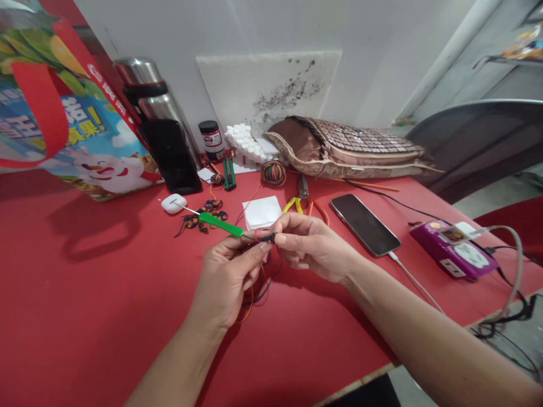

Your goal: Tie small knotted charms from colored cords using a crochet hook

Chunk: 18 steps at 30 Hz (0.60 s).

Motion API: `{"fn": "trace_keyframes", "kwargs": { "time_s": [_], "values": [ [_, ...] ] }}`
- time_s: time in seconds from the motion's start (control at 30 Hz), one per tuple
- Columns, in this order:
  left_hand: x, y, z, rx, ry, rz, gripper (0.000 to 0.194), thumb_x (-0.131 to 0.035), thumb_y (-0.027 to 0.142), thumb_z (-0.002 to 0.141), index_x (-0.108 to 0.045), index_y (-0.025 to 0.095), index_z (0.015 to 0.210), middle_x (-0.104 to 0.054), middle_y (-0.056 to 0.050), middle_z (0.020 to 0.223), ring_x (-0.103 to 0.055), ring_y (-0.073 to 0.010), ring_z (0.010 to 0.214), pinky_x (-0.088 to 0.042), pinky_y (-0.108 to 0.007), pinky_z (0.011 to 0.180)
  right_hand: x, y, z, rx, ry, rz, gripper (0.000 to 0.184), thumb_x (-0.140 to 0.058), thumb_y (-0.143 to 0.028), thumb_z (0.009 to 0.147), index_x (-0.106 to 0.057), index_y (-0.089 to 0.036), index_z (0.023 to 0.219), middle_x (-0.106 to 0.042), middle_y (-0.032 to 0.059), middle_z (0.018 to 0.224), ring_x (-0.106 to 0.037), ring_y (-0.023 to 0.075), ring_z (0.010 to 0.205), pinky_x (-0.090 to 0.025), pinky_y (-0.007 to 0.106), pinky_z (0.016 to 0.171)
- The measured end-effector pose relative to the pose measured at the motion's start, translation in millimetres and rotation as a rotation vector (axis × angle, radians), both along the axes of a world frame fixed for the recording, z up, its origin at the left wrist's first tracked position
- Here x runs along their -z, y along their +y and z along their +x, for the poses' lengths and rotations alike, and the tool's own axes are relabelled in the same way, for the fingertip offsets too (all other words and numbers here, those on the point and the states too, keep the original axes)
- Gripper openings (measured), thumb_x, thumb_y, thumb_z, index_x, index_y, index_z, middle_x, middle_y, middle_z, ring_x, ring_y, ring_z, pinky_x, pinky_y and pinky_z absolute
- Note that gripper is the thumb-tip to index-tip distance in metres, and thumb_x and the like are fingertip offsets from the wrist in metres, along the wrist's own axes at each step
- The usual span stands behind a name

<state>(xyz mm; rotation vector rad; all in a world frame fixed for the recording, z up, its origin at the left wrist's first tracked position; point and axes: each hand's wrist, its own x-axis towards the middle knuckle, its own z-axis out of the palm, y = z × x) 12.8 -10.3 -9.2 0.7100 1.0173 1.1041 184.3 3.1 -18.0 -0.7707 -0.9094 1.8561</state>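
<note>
My left hand [231, 268] is closed, thumb against forefinger, around one end of a green-handled crochet hook [220, 224]. The thin metal shaft of the hook points up and left. My right hand [311, 246] pinches a small dark multicoloured piece of yarn work [272, 238] at the fingertips, right beside the left thumb. Strands of orange and dark yarn [253, 299] hang below both hands onto the table. Fingers partly hide the yarn work. A multicoloured crocheted piece [206, 217] lies left of the hands, and a ball of yarn [274, 173] sits behind them.
On the red table [106, 305] are a white pad [262, 212], pliers [303, 192], a green cutter [229, 173], a white earbud case [173, 203] and a phone [365, 223] on a cable. A dark phone [173, 158] leans against a flask. A purple box [453, 249] stands right.
</note>
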Motion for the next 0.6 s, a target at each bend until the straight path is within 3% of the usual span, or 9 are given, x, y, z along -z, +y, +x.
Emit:
{"fn": "trace_keyframes", "kwargs": {
  "time_s": [0.2,0.43,0.6],
  "values": [
    [-2.2,0.1,-1.2,0.043,0.043,-0.018,0.023,-0.098,0.023,0.057,-0.083,0.016,0.073,-0.052,0.005,0.046,-0.034,-0.0021,0.038,-0.021,-0.014,0.037,0.8,0.0,1.3,0.015,-0.017,0.005,0.034,-0.092,-0.037,0.077,-0.065,-0.018,0.079,-0.050,-0.0084,0.053,-0.038,0.0051,0.044,-0.028,0.016,0.040],
    [-5.2,1.0,-0.8,0.053,0.064,-0.044,0.027,-0.098,0.023,0.055,-0.082,0.014,0.074,-0.061,0.001,0.053,-0.035,-0.0016,0.039,-0.024,-0.016,0.038,1.3,1.4,3.9,0.119,-0.274,0.246,0.032,-0.085,-0.042,0.083,-0.064,-0.018,0.084,-0.057,-0.0062,0.057,-0.042,0.0055,0.043,-0.032,0.020,0.042],
    [-5.0,2.0,0.3,0.050,0.079,-0.048,0.031,-0.100,0.027,0.053,-0.079,0.013,0.071,-0.054,0.004,0.047,-0.035,-0.0020,0.038,-0.021,-0.015,0.037,-0.2,-0.8,1.4,0.213,-0.334,0.396,0.026,-0.084,-0.035,0.085,-0.064,-0.018,0.085,-0.060,-0.0041,0.068,-0.049,0.0067,0.052,-0.038,0.022,0.049]
  ]
}}
